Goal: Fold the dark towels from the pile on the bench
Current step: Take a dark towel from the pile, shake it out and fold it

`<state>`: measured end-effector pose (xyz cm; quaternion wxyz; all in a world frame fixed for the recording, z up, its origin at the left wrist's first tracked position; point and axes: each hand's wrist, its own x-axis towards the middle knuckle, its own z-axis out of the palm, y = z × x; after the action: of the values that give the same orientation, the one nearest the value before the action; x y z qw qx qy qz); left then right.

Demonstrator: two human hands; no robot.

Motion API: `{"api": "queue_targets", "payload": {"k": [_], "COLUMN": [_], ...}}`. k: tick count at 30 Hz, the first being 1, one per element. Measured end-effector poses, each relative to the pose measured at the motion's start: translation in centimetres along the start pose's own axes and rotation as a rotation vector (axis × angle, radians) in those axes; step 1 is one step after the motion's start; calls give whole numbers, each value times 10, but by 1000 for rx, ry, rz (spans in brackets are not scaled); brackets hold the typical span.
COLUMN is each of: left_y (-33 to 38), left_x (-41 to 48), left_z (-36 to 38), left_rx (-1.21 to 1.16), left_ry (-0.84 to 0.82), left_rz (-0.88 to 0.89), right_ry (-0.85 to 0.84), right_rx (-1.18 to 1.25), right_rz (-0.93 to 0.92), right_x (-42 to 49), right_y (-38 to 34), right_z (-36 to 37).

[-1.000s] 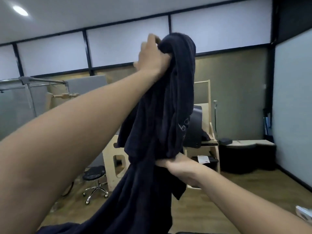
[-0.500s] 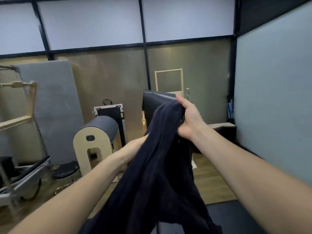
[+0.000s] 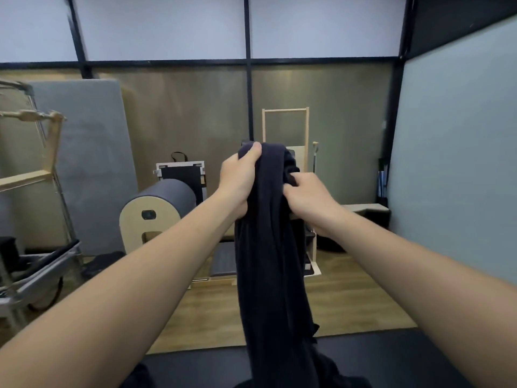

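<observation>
Head view: dark towel (image 3: pixel 268 247) hangs bunched in the air above the dark tabletop (image 3: pixel 391 359); left grip (image 3: pixel 240 177) clasps its top, thumb over the cloth; right grip (image 3: pixel 307 197) clutches folds just beside.

Both arms reach forward. The left hand (image 3: pixel 241 177) and the right hand (image 3: pixel 309 196) grip the top of a long dark navy cloth towel (image 3: pixel 268 261), which hangs down bunched toward the black bench (image 3: pixel 391 357).

Two hands (image 3: pixel 240 179) (image 3: pixel 309 198), one dark towel (image 3: pixel 268 247), one barrel (image 3: pixel 163 201).
</observation>
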<state>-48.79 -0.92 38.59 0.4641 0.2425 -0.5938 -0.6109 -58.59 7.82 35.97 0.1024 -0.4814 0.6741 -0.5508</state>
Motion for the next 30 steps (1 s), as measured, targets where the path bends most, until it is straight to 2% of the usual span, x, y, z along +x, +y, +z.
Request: {"api": "queue_targets", "payload": {"k": [2,4,9,12,15,17,19,21,22,23,25,27,28,30], "left_y": [-7,-8,3,11,15,15,11,3,-4,-12,-42,-84,-107,-151], "left_x": [-2,-2,6,15,26,34,37,34,27,13,-21,-69,-90,-122], "left_z": [-5,-17,-56,-68,-77,-88,-106,-116,-113,-103,-71,-41,-37,-48], "left_rx": [28,30,8,53,168,325,771,1167,1212,1184,1025,882,745,289], "left_ry": [-35,-5,172,232,228,223,327,421,400,340,96,-128,-143,-10], "left_rz": [-35,-56,-69,2,65,150,252,286,288,300,337,291,219,-60], "right_ry": [20,94,427,468,519,557,523,389,291,180,12,-58,-78,-117], "right_rx": [-123,-111,426,530,648,769,880,934,943,968,1000,1027,1037,1108], "right_rz": [17,37,115,197,202,239,310,335,337,353,421,537,596,665], "right_x": [2,14,45,49,49,50,48,44,40,32,14,-13,-25,-54], "right_y": [4,0,-34,-31,-32,-38,-37,-26,-19,-13,3,21,33,56], "right_z": [-9,-27,-79,-81,-84,-86,-76,-51,-33,-14,27,58,69,87]}}
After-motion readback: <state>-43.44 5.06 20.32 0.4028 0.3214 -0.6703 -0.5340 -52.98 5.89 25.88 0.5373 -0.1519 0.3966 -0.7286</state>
